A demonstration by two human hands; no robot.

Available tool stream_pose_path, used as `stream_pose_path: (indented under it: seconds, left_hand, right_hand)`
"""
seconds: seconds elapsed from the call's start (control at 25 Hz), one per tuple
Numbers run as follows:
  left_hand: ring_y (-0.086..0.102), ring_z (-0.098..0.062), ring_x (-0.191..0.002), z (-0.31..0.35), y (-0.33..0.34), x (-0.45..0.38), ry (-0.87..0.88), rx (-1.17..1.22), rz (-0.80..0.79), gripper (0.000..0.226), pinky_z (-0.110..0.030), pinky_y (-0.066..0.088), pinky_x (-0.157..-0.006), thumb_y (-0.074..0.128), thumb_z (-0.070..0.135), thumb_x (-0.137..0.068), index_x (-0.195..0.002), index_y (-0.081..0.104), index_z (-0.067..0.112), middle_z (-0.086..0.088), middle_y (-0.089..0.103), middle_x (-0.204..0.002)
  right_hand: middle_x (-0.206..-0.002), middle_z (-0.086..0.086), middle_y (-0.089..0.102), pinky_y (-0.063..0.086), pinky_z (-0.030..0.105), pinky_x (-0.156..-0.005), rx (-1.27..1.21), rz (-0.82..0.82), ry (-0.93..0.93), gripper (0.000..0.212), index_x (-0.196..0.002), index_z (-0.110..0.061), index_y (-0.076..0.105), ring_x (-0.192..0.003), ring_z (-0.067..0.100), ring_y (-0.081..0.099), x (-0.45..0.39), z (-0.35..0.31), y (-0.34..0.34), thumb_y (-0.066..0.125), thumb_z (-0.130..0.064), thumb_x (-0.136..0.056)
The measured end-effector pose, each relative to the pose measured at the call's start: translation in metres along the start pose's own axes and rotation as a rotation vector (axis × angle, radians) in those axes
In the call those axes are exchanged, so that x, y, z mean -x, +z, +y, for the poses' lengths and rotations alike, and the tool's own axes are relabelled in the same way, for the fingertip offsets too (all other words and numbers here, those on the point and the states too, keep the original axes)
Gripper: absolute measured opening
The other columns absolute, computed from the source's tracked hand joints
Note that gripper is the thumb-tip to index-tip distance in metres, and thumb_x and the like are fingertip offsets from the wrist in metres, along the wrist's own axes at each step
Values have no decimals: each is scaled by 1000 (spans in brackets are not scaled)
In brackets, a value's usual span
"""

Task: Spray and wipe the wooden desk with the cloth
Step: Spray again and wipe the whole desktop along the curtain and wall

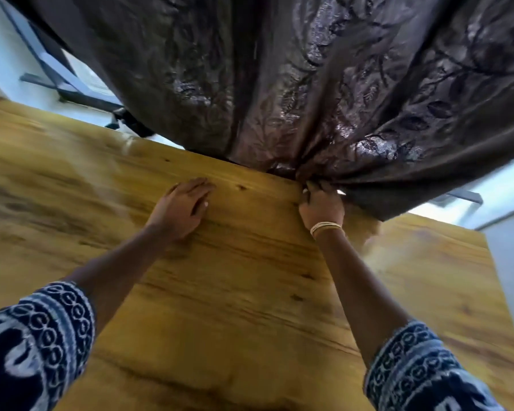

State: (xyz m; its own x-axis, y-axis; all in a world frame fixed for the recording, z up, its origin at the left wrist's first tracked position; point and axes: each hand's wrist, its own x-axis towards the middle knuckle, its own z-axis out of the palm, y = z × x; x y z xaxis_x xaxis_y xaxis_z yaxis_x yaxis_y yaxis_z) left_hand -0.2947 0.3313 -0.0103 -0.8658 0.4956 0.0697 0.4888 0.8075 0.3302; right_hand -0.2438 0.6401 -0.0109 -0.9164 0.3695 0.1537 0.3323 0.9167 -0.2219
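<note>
Hands busy clearing tabletop: right bunching far curtain, left flat, empty; next, cloth and spray.

The desk fills the foreground. A curtain hangs behind its far edge, its lower folds lying over the far right part. The left hand rests flat on the desk, left of the right hand, which pinches the curtain's hem at the far edge.
</note>
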Motion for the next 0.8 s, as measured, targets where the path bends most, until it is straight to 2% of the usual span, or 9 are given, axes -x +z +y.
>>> stream_pose_path:
  seconds: [0.16,0.24,0.4,0.52,0.6,0.8]
  left_hand:
    - [40,-22,-138,-32,-15,2,38,-15,-13,50,-40,28,-117,39,36,-94,-141,51,24,-1,43,-152]
    - [42,-22,-137,-57,-27,1,49,-19,-4,50,-41,30,-116,37,38,-94,-139,54,23,-2,47,-149]
    - [45,-25,-136,-132,-56,4,37,-9,15,48,-45,34,-113,37,38,-95,-136,55,21,-4,49,-148]
    - [43,-26,-138,-190,-81,11,-27,-12,31,43,-48,33,-113,48,30,-96,-138,53,24,-4,45,-150]
    - [36,-28,-142,-223,-96,11,-78,-30,10,47,-51,30,-114,54,26,-96,-142,48,24,-8,39,-155]
    - [6,-29,-151,-286,-117,6,-408,-65,-58,69,-52,7,-119,44,49,-98,-155,19,20,-12,7,-164]
  right_hand:
    - [-124,13,62,47,40,-89,-57,-115,13,37,-123,-26,62,-111,39,58,-22,-71,16,49,-29,-89]
    - [-120,14,65,48,42,-91,-41,-140,41,34,-118,-22,65,-111,39,58,-33,-103,21,47,-31,-91]
    - [-118,16,64,43,40,-91,-35,-40,31,34,-115,-9,63,-112,37,56,-31,-184,41,50,-26,-89]
    - [-116,15,64,41,40,-93,-33,-29,63,40,-120,-8,57,-112,36,55,-33,-251,57,51,-26,-85]
    - [-115,17,64,41,41,-93,-60,-36,64,42,-122,-7,54,-111,36,57,-43,-289,63,51,-25,-85]
    - [-120,18,64,42,43,-93,-83,-138,-16,38,-126,-11,54,-114,37,56,-66,-383,85,42,-28,-95]
